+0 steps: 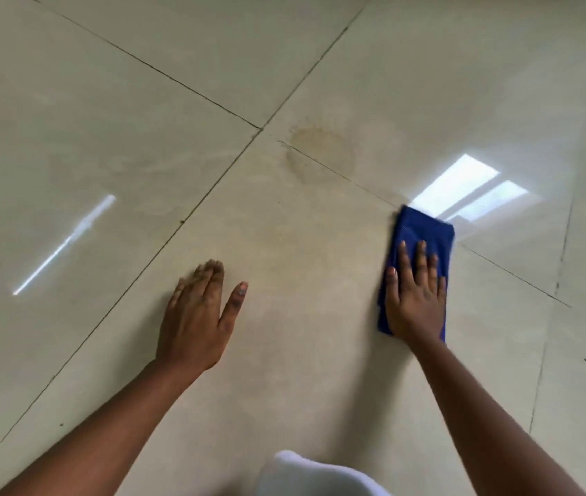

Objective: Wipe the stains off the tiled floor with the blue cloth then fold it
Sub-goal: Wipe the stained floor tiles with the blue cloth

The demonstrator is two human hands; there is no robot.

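The blue cloth (422, 241), folded into a narrow oblong, is laid flat on the tiled floor (320, 316) at a grout line, toward the floor's right side. It is pressed down by the right hand (415, 298), whose fingers are spread flat rather than closed around it. A brownish round stain (320, 152) is seen farther out, near a tile corner, apart from the cloth. The left hand (195, 320) is laid open and empty on the floor.
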